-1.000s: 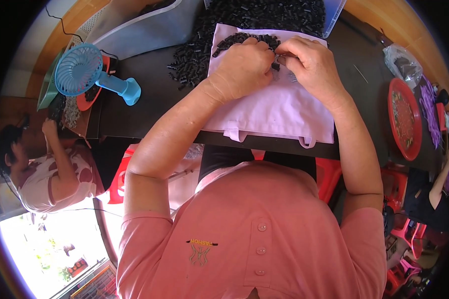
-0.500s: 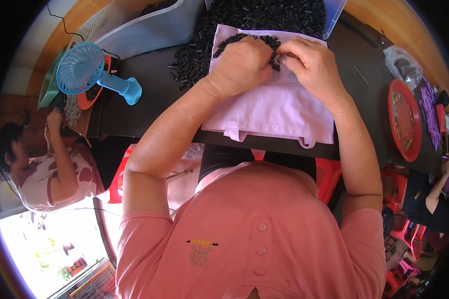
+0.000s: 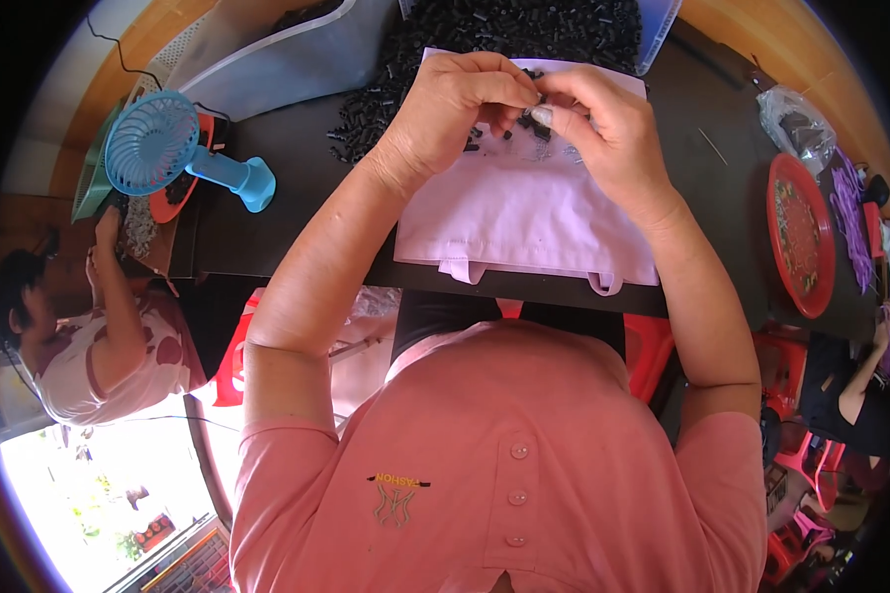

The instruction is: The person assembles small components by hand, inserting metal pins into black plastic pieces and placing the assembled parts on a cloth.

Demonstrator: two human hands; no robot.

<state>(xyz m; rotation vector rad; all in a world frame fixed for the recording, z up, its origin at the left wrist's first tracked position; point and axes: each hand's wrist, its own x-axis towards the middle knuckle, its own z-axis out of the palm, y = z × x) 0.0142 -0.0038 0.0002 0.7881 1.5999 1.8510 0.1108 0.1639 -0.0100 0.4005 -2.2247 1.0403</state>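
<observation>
My left hand [image 3: 455, 104] and my right hand [image 3: 608, 128] meet above a lilac cloth bag [image 3: 524, 212] lying flat on the dark table. Both are closed in a pinch, thumb against fingers, with the fingertips almost touching. A tiny dark bit shows between them, too small to name. Under the fingers, several short black tube-like pieces [image 3: 534, 128] rest on the cloth, partly hidden by my hands. Small clear or silvery bits [image 3: 574, 154] lie beside them. A large heap of the same black pieces [image 3: 524, 30] spreads just beyond the bag.
A translucent bin [image 3: 287, 74] stands at the far left, a blue handheld fan [image 3: 242, 180] nearer. To the right are a red tray [image 3: 777, 242] of small bits, a clear plastic bag [image 3: 801, 133] and purple strips [image 3: 845, 212]. Another person [image 3: 119, 346] works at the left.
My left hand has lifted and turned from lying over the black pieces, its thumb and fingers now pinching near my right fingertips. More black pieces on the cloth have come into sight.
</observation>
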